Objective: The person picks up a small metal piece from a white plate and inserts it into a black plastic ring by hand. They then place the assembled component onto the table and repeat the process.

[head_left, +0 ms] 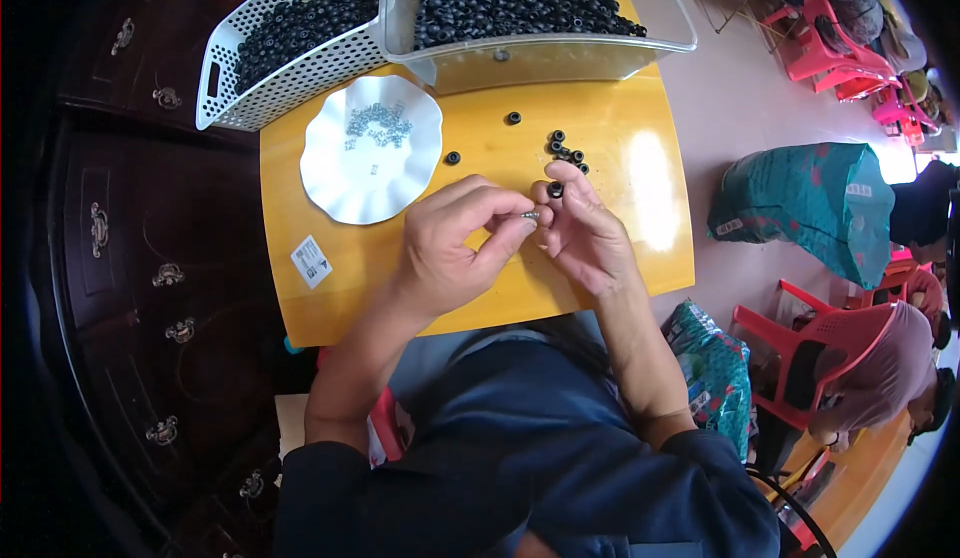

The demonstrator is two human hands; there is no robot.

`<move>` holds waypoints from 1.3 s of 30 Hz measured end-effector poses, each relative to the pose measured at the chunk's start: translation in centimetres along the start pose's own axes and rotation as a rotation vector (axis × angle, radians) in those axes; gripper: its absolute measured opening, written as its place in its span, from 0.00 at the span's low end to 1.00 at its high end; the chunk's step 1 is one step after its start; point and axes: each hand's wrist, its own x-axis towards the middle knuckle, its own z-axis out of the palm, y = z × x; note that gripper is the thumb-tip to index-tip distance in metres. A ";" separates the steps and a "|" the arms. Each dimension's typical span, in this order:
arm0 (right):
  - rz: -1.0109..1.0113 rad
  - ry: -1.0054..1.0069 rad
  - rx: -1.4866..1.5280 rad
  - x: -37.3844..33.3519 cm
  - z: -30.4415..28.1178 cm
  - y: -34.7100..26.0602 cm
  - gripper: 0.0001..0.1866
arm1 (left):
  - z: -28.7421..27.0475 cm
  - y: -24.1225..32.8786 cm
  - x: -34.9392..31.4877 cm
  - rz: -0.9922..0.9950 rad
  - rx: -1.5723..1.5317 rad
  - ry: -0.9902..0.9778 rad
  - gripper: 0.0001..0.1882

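My left hand (450,238) is closed in a pinch on a small silvery coil, which looks like a metal spring (530,215). Just right of it, my right hand (592,243) grips a small round black plastic piece (556,189) with a hole in its end, between thumb and fingers. The two hands nearly touch over the yellow table (470,303). Beyond the left hand, a white wavy-edged plate (330,178) carries a heap of small silvery springs (380,126). Several loose black pieces (568,154) lie past the right hand.
At the table's far side stand a clear plastic bin (540,70) and a white perforated basket (290,98), both filled with black pieces. A white label (312,262) lies at left. Dark drawers flank the left; teal sacks (790,203), red chairs (830,343) and other people are at right.
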 end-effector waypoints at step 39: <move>0.037 -0.129 -0.461 -1.8 -3.1 -0.3 0.10 | 0.8 0.5 1.8 -0.335 0.126 -0.415 0.08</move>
